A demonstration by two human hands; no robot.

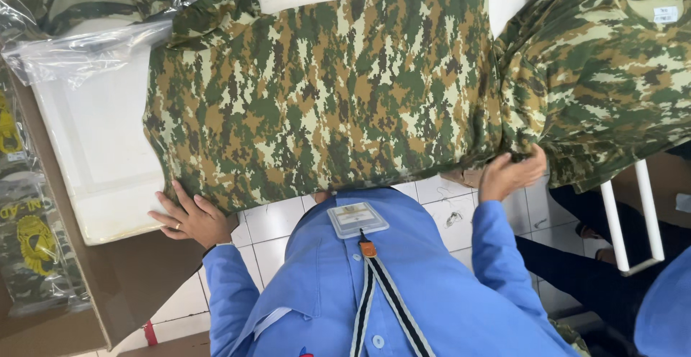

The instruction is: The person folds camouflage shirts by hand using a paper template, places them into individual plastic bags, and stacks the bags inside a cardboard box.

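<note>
Left hand (193, 218): flat, fingers spread, palm pressing the shirt's (324, 91) lower corner at seven o'clock. Right hand (509, 173): fingers curled, pinching the shirt's opposite corner at four o'clock. The shirt, camouflage-patterned, lies spread flat across the white table (93, 148), filling the centre of view, its near hem overhanging the table edge. At two o'clock, touching the shirt, a stack of similar shirts (604, 69). At ten o'clock, a clear bag (79, 51). At eight o'clock, a cardboard sheet (122, 278) and bagged shirts (32, 242).
</note>
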